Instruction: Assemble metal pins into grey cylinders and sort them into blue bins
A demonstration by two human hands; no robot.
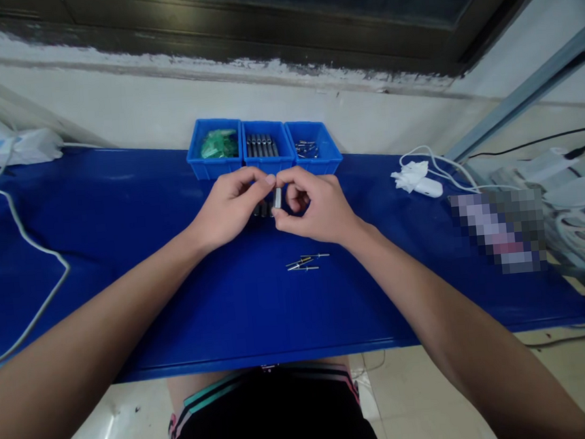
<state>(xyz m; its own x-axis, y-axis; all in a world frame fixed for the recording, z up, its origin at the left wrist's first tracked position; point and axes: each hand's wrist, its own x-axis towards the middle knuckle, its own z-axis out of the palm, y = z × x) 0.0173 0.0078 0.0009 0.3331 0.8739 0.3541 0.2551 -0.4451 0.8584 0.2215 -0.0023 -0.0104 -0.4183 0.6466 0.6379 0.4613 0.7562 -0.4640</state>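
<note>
1 silver bar point(278, 198) points longways up the view, pinched by the right hand point(319, 202); left hand point(234, 205) hold, can't tell.

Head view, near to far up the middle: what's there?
Black shorts → blue table's front edge → loose thin metal pins → left hand and right hand, the latter pinching a small silvery piece → three blue bins → pale wall → window frame.
</note>
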